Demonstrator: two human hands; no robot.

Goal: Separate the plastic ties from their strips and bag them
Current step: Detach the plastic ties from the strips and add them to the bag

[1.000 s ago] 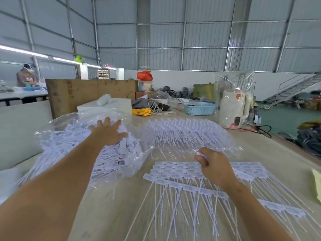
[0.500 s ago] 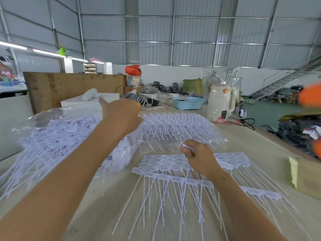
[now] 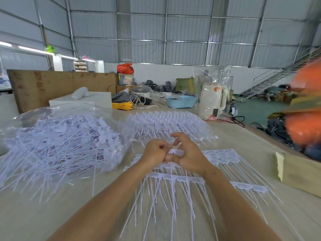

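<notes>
Left hand (image 3: 154,151) has come off the bag (image 3: 57,136) (a second ago it lay there), now curled beside right hand (image 3: 188,153), both pinching one tie (image 3: 174,151) above the strips (image 3: 222,156)

Bright, even daylight is filling the hall, with strip lights (image 3: 34,50) glowing at far left and almost no shadows falling on the tabletop (image 3: 52,206). Wide-angle distortion is bending the edges; an orange blur (image 3: 305,108) is smearing the right side, and the ties are looking soft.
</notes>
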